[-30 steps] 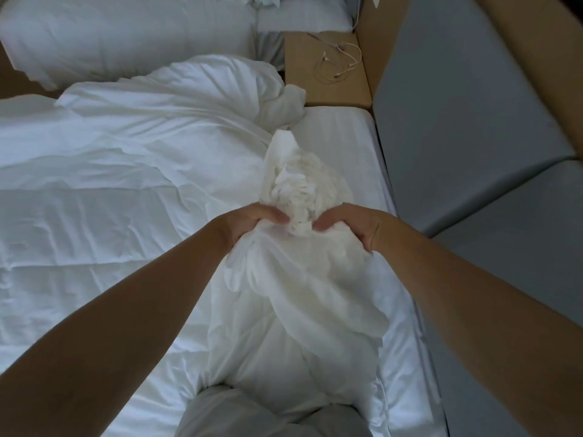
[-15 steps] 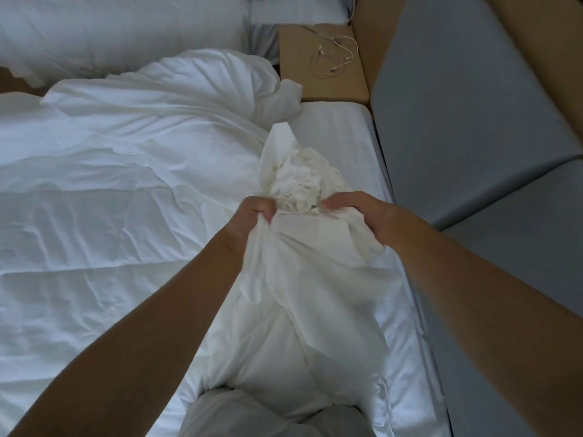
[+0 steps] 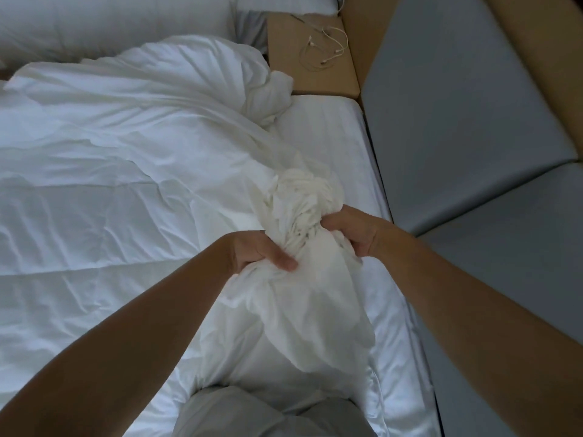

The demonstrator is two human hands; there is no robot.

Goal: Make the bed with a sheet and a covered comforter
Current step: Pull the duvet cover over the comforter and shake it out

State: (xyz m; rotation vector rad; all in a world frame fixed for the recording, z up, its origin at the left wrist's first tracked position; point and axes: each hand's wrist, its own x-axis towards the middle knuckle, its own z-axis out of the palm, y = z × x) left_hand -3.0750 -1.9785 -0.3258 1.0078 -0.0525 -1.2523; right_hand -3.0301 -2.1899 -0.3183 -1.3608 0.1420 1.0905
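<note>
Obs: both grips are clamped on one bundle of white cloth [image 3: 303,203], held above the right side of the bed. The left grip [image 3: 262,250] has its fingers curled into the gathers with the thumb pressed across the front. The right grip [image 3: 353,230] pinches the opposite side of the same bunch. The two grips are near each other but not touching. Loose cloth hangs below them toward the person's legs [image 3: 268,411].

Progress (judgement): a smooth sheet [image 3: 331,137] lies on the mattress beyond and beneath the grips, so that step looks done. The comforter [image 3: 126,184] sprawls left of the left grip, rumpled, with one end heaped at the far side. The bundle is probably its cover, gathered for pulling on. If so, the covering has barely begun, and spreading and squaring the comforter remain.

Unclear: the fingertips are buried in the folds. I cannot tell where the bundle ends and the comforter begins, nor whether any corner is already inside. The opening of the cloth is not visible. The near and left edges of the bed are cut off.

Beyond the grips: a pillow [image 3: 110,23], and a bedside stand [image 3: 315,77] with an earphone cord [image 3: 325,48]. Right of the right grip: grey padded panels [image 3: 473,121].
</note>
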